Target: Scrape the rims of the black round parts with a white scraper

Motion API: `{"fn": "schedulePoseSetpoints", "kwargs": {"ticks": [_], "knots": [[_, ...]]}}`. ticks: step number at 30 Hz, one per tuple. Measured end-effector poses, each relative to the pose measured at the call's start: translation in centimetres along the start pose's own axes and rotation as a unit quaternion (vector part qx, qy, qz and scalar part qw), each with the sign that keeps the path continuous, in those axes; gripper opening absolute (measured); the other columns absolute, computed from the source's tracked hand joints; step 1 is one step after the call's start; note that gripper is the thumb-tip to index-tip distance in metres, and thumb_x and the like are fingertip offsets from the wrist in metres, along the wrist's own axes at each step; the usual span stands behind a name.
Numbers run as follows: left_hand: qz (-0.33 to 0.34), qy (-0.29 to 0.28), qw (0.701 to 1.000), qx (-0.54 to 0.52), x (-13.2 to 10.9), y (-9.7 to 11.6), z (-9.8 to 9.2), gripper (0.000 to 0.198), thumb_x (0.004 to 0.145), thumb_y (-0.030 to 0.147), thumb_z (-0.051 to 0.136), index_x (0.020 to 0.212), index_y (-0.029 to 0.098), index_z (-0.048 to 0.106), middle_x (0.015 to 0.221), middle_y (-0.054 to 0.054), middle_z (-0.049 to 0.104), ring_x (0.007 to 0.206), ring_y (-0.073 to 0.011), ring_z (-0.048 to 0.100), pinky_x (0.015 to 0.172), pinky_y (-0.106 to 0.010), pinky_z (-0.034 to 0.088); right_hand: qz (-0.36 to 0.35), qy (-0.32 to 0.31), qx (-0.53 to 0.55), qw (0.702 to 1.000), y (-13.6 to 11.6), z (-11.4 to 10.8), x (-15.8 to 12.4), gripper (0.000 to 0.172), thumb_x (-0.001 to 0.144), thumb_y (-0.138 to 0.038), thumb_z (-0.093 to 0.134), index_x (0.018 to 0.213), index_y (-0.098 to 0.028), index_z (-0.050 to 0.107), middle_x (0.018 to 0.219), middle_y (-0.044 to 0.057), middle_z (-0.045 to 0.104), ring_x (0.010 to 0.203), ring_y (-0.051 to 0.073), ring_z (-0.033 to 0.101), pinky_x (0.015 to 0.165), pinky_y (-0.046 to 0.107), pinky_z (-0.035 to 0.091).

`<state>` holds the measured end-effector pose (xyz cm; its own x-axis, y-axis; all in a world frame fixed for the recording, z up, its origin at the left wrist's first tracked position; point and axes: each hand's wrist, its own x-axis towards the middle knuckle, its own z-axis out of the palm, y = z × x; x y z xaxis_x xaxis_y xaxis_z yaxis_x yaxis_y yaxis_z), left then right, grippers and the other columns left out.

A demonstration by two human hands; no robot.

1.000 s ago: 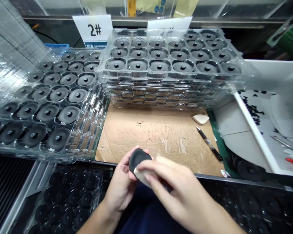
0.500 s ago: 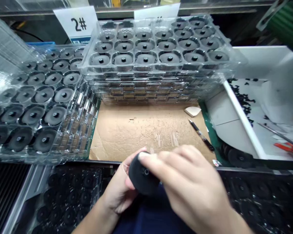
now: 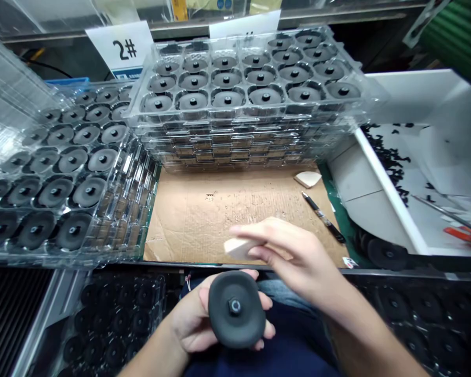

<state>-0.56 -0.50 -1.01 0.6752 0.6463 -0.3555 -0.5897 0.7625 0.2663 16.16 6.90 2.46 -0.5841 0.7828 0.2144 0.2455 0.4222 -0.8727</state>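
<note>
My left hand (image 3: pixel 198 319) holds a black rounded disc (image 3: pixel 239 327) with a short hollow stem at its centre. The disc's stem side faces up toward me, and my fingertips show around its right edge. Above and slightly right of it, my right hand (image 3: pixel 294 256) pinches a cream-coloured wedge, perhaps a sponge (image 3: pixel 239 248), between thumb and fingers. That wedge is apart from the disc, over the front of the cardboard sheet (image 3: pixel 188 214). Another cream wedge (image 3: pixel 308 179) lies at the sheet's back right, near a black pen (image 3: pixel 324 217).
Stacked clear trays (image 3: pixel 235 112) of similar discs stand behind the cardboard, with more trays (image 3: pixel 98 204) at left. At right is a white bin (image 3: pixel 388 193) with small black pieces and an orange-handled tool (image 3: pixel 465 235). Darker disc trays (image 3: pixel 113 319) sit low at left.
My right hand has lifted off the disc, up and away, revealing the wedge in its fingers. My left hand has lowered slightly and turned the disc flatter toward me.
</note>
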Motion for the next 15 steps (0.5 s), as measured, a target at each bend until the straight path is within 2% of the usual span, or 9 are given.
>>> {"fn": "schedulePoseSetpoints", "kwargs": {"ticks": [2,5,7,10,12,15], "knots": [[0.005,-0.012,0.998,-0.064,-0.1,0.2,0.2,0.039,0.063,0.024,0.074,0.101,0.02,0.066,0.09,-0.005,0.073,0.076,-0.0207,0.07,0.062,-0.026,0.055,0.107,0.043,-0.022,0.993,2.5,0.4,-1.1,0.033,0.086,-0.017,0.052,0.119,-0.024,0.053,0.097,0.002,0.063,0.078,0.013,0.058,0.067,0.024,0.048],[0.027,-0.008,0.995,-0.097,-0.2,0.5,0.4,0.038,0.064,0.022,0.073,0.102,0.018,0.066,0.093,-0.008,0.073,0.08,-0.0229,0.07,0.064,-0.028,0.056,0.182,0.052,-0.074,0.979,6.1,2.4,-3.5,0.021,0.086,-0.024,0.049,0.101,-0.022,0.063,0.09,0.005,0.059,0.077,0.017,0.06,0.067,0.029,0.052],[0.038,0.001,0.994,-0.098,-0.2,0.5,0.4,0.038,0.065,0.019,0.073,0.102,0.018,0.067,0.094,-0.008,0.073,0.081,-0.0228,0.07,0.066,-0.028,0.057,0.201,0.065,-0.106,0.972,7.7,4.1,-5.3,0.024,0.087,-0.026,0.044,0.093,-0.021,0.067,0.092,0.008,0.056,0.086,0.021,0.06,0.074,0.035,0.052],[0.056,0.012,0.994,-0.09,-0.2,0.6,0.4,0.039,0.064,0.014,0.072,0.102,0.018,0.067,0.096,-0.007,0.073,0.081,-0.0222,0.07,0.067,-0.027,0.057,0.218,0.086,-0.14,0.962,8.6,5.9,-7.5,0.028,0.084,-0.033,0.049,0.101,-0.019,0.066,0.103,0.012,0.052,0.096,0.027,0.058,0.08,0.042,0.051],[0.067,0.024,0.994,-0.082,-0.2,0.7,0.4,0.04,0.064,0.014,0.072,0.103,0.017,0.067,0.097,-0.007,0.073,0.082,-0.0218,0.07,0.068,-0.027,0.057,0.223,0.095,-0.159,0.957,8.8,6.3,-8.3,0.033,0.082,-0.035,0.052,0.107,-0.017,0.064,0.105,0.013,0.051,0.093,0.027,0.059,0.077,0.043,0.052],[0.076,0.049,0.993,-0.076,-0.3,0.7,0.4,0.036,0.065,0.019,0.073,0.101,0.018,0.068,0.096,-0.006,0.073,0.083,-0.0218,0.069,0.071,-0.027,0.056,0.218,0.103,-0.177,0.954,8.7,5.5,-8.1,0.031,0.086,-0.03,0.043,0.107,-0.018,0.064,0.092,0.011,0.057,0.079,0.023,0.062,0.069,0.038,0.053]]}}
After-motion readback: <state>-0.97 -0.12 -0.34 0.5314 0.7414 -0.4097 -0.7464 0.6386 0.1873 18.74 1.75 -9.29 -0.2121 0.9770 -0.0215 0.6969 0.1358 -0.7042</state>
